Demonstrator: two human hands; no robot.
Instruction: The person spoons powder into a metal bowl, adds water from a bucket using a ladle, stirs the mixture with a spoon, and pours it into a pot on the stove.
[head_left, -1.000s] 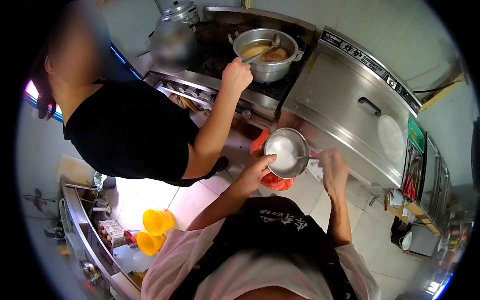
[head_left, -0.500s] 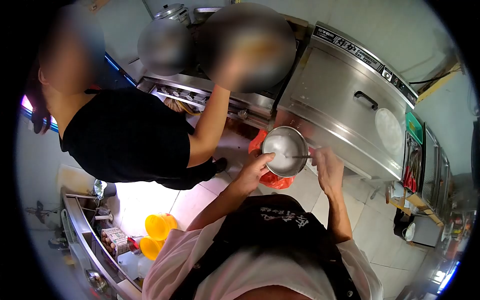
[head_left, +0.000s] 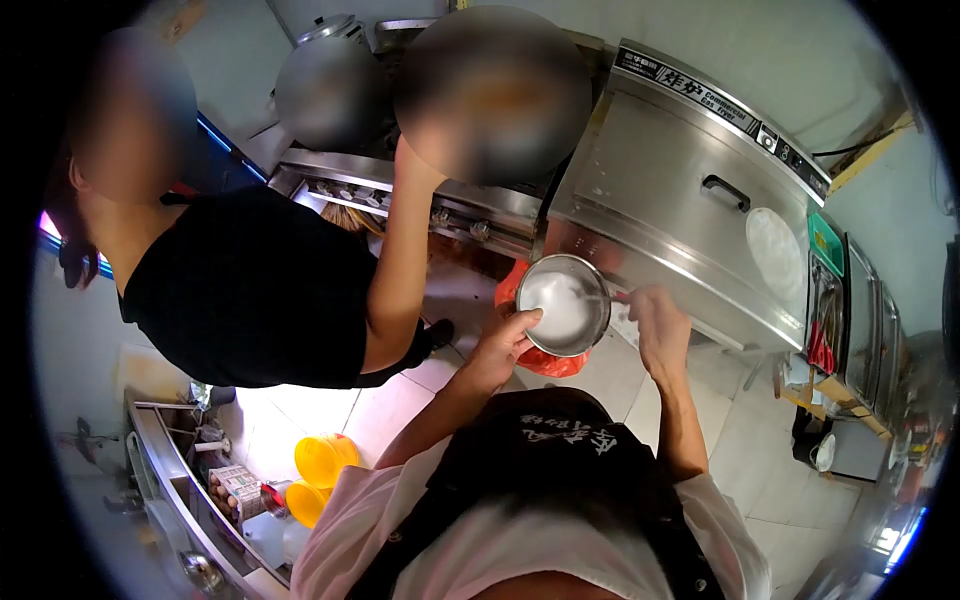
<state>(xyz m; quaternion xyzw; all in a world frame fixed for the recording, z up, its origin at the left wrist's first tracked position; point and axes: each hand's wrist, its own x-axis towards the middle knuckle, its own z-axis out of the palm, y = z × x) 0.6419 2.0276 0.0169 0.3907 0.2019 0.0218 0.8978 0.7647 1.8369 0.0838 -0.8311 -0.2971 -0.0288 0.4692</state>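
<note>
In front of my apron, my left hand (head_left: 503, 348) grips the near-left rim of a round metal bowl (head_left: 563, 305), thumb over the edge. White material lies inside the bowl; whether it is liquid or powder I cannot tell. My right hand (head_left: 660, 325), a little blurred, is closed on the handle of a thin utensil (head_left: 608, 297) that reaches into the bowl from the right. The utensil's end in the bowl is smeared by motion. Below and behind the bowl shows a red plastic bag (head_left: 553, 363).
A co-worker in black (head_left: 250, 285) stands at left, one arm (head_left: 402, 250) reaching over the stove (head_left: 490, 205), partly blurred. A steel gas fryer (head_left: 670, 190) is ahead right. Yellow containers (head_left: 325, 460) and an egg tray (head_left: 237, 490) are lower left; a green basket (head_left: 826, 242) is at right.
The utensil and my right hand have shifted slightly around the bowl while my left hand keeps its hold. The co-worker's hand has moved left over the stove. The whole view has shifted a little.
</note>
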